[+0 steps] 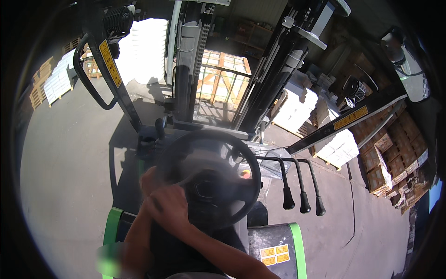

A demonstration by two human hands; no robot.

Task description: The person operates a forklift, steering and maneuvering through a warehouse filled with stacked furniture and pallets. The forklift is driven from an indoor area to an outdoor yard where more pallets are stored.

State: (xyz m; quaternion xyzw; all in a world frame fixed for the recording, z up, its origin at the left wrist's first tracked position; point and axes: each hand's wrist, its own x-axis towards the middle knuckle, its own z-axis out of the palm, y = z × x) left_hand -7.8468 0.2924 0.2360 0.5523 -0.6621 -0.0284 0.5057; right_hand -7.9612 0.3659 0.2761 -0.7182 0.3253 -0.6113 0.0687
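Fingers of right hand (168,207) curled shut on steering wheel (206,179) lower-left rim; left hand hidden.

hard sunlight fills the yard ahead of the hands, bleaching the white stacks (147,49) beyond the mast (188,65) almost blank. the mast throws a dark shadow on the pale ground (60,162) to the left of the hands. the steering wheel (206,179) and the hand (169,207) on it are smeared with blur. straight bars bend toward the rim, which fades to black. the shed to the right is dim.
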